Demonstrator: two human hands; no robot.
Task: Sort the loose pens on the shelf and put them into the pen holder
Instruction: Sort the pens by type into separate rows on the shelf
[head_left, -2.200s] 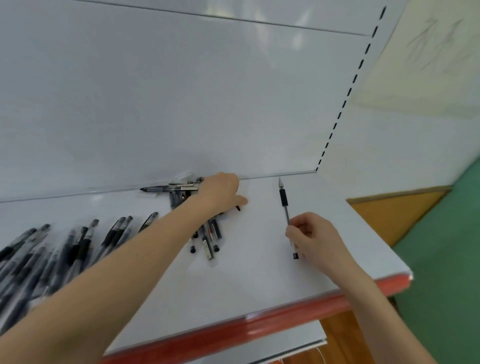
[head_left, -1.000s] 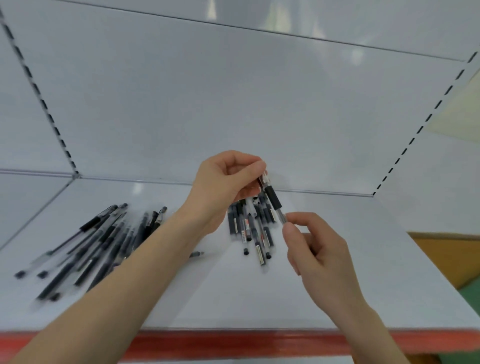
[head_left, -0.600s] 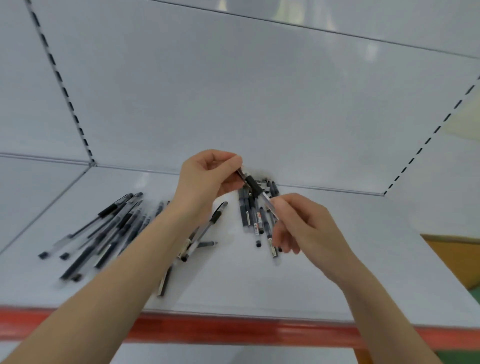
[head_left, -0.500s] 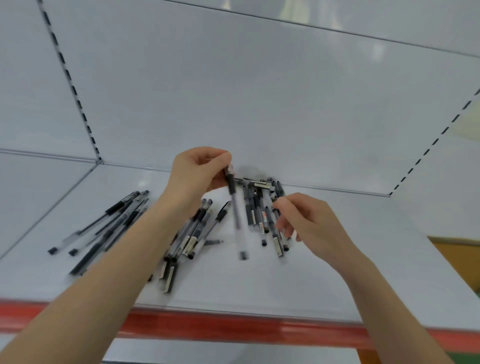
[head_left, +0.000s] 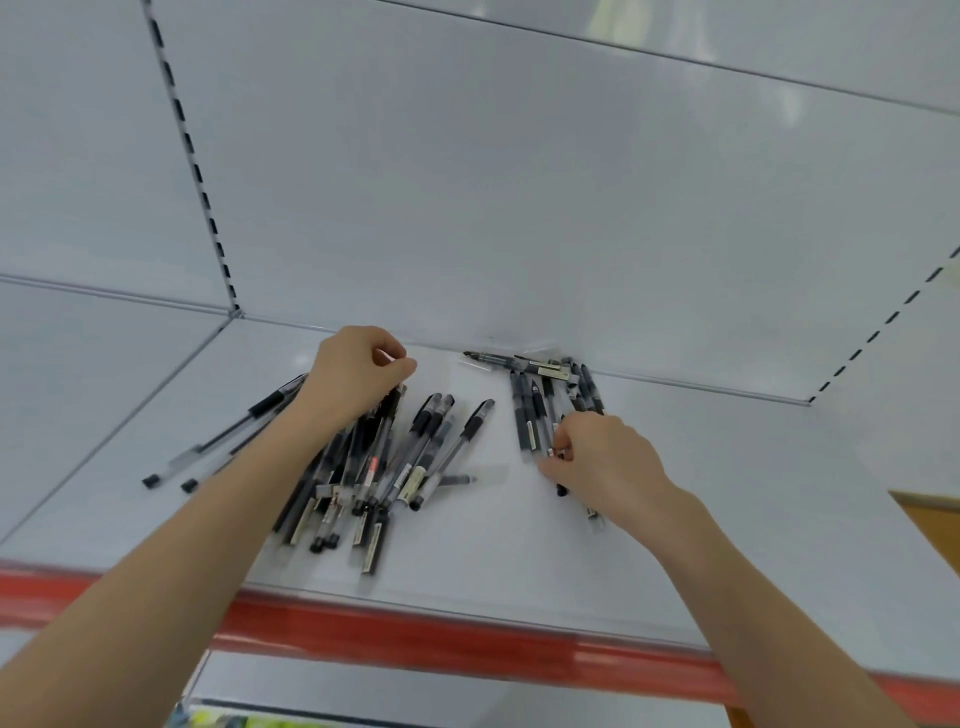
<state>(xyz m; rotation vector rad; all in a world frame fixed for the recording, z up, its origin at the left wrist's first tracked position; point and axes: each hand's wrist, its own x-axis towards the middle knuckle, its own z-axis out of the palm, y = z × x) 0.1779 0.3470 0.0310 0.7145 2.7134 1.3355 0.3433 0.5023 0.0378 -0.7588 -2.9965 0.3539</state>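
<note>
Sorting step: the person is moving pens one at a time from the right cluster to the left pile; no pen holder shows anywhere in view.
Change: half a second ago the left hand (head_left: 358, 374) held a single pen up in the air; now that hand is down over the top of the left pile (head_left: 363, 467) and no pen hangs from it, so the pen seems to have joined the pile.
Left grip: fingers curled in, thumb against forefinger, at the upper ends of the pile; whether it pinches a pen there cannot be told.
Right grip: the right hand (head_left: 597, 462) has dropped onto the right cluster (head_left: 550, 405), fingertips closing on the lower ends of its pens; likely taking the next one, though a firm hold cannot be confirmed.
Pens: all lie on the shelf (head_left: 701, 493), the left pile large and roughly parallel, the right cluster smaller and near the back wall, with a clear gap between.
Meaning: gathering is well along; the right cluster has yet to be emptied, and loading into a holder has not begun.
</note>
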